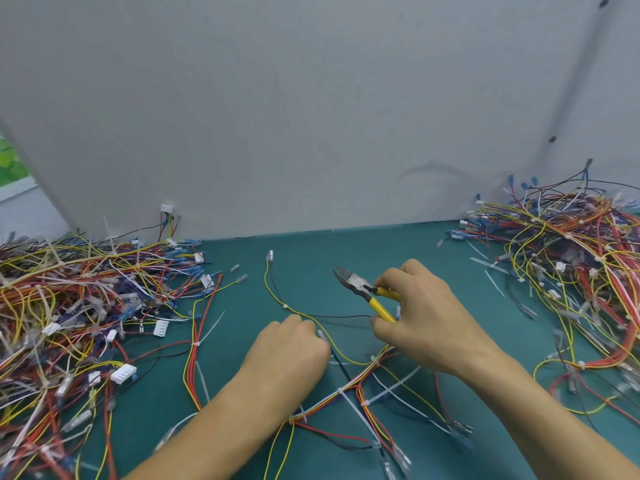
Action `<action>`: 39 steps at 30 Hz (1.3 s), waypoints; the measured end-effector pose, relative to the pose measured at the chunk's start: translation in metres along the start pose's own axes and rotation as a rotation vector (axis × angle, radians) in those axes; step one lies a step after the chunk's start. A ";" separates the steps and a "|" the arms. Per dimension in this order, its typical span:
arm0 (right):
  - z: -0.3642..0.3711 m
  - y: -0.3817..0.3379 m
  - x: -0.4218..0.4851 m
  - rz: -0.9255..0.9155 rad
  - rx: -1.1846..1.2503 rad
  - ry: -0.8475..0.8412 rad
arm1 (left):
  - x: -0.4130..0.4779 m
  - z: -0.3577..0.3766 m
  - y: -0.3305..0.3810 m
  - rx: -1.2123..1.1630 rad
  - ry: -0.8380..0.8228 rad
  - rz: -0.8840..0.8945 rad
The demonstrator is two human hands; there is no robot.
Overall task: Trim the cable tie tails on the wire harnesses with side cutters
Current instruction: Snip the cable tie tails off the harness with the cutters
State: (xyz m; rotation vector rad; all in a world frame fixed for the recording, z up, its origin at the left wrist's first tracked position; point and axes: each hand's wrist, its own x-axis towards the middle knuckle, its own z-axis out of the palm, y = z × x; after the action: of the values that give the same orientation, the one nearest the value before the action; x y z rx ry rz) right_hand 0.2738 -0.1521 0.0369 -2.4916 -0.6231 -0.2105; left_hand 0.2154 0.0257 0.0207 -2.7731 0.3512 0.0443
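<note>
Bench: green surface, backed by a plain grey panel.

Right hand: its fingers are clenched around the yellow handles of the side cutters. The tool is raised just above the bench, near its centre. The blades point up and to the left, and the jaws stand apart with nothing between them.

Left hand: knuckles up, fingers curled down onto the yellow wire of the wire harness. The fingertips are hidden, so the exact grip cannot be confirmed.

The harness lies flat on the bench between and below both hands. One thin yellow-and-black branch runs up to a small terminal.

Cable tie tails: several long translucent tails stick out of the bundle near the forearms, uncut.

Left pile: tangled harnesses with long tails showing. Right pile: tangled harnesses, with loose cut tails beside it.
</note>
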 end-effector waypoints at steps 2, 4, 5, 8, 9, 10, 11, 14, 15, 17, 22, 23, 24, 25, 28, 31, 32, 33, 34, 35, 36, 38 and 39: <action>0.000 0.000 0.000 -0.002 -0.001 0.001 | 0.001 -0.001 0.000 0.039 0.016 0.046; 0.000 0.000 0.000 -0.004 -0.001 0.003 | 0.003 0.002 -0.002 0.057 0.026 0.086; 0.000 0.000 0.000 -0.006 -0.001 0.004 | 0.004 0.003 -0.002 0.053 0.023 0.094; -0.002 0.002 0.000 -0.001 -0.006 0.015 | 0.004 0.004 -0.006 -0.093 0.049 0.045; -0.004 0.003 0.001 -0.001 -0.008 0.020 | 0.003 0.005 -0.010 -0.214 0.091 -0.004; -0.005 0.004 0.002 -0.001 -0.005 0.024 | 0.001 0.007 -0.016 -0.363 0.152 -0.064; -0.008 0.005 0.003 0.002 -0.001 0.024 | -0.001 0.008 -0.022 -0.528 0.211 -0.130; -0.013 0.007 0.004 0.009 0.006 -0.017 | -0.013 0.002 -0.029 -1.200 0.322 -0.312; -0.014 0.008 0.003 0.006 0.011 -0.036 | -0.016 -0.002 -0.027 -1.451 0.362 -0.326; -0.014 0.008 0.003 0.001 0.029 -0.071 | -0.021 -0.010 -0.020 -1.818 0.427 -0.341; -0.010 0.009 0.001 0.002 0.050 -0.126 | -0.027 -0.022 0.005 -2.149 0.304 -0.322; -0.010 0.009 0.002 -0.001 0.048 -0.125 | -0.027 -0.023 0.010 -2.194 0.280 -0.329; -0.010 0.010 0.001 -0.002 0.048 -0.121 | -0.026 -0.022 0.013 -2.245 0.264 -0.337; -0.010 0.010 0.001 -0.001 0.049 -0.115 | -0.025 -0.021 0.014 -2.296 0.260 -0.346; -0.009 0.012 0.001 0.006 0.054 -0.099 | -0.020 -0.013 0.016 -2.367 0.301 -0.373; -0.008 0.012 0.002 0.000 0.053 -0.094 | -0.017 -0.005 0.021 -2.194 0.352 -0.401; -0.008 0.012 0.002 -0.002 0.054 -0.093 | -0.017 -0.004 0.023 -2.120 0.353 -0.377; -0.009 0.011 0.002 -0.003 0.055 -0.095 | -0.019 -0.002 0.023 -2.032 0.351 -0.335; -0.009 0.011 0.002 -0.007 0.053 -0.098 | -0.022 -0.002 0.022 -1.908 0.351 -0.280; -0.010 0.011 0.002 -0.014 0.046 -0.106 | -0.025 -0.002 0.019 -1.731 0.361 -0.214; -0.011 0.011 0.002 -0.023 0.035 -0.118 | -0.029 -0.003 0.015 -1.506 0.377 -0.133; -0.015 0.010 0.001 -0.041 0.005 -0.157 | -0.036 -0.002 0.010 -1.041 0.399 0.022; -0.017 0.009 0.000 -0.054 -0.009 -0.179 | -0.038 -0.002 0.009 -0.867 0.379 0.074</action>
State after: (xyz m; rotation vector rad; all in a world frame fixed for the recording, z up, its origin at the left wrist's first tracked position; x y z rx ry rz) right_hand 0.2780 -0.1678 0.0472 -2.5220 -0.7641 -0.0101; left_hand 0.1759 0.0258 0.0222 -3.6228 0.6558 -0.4120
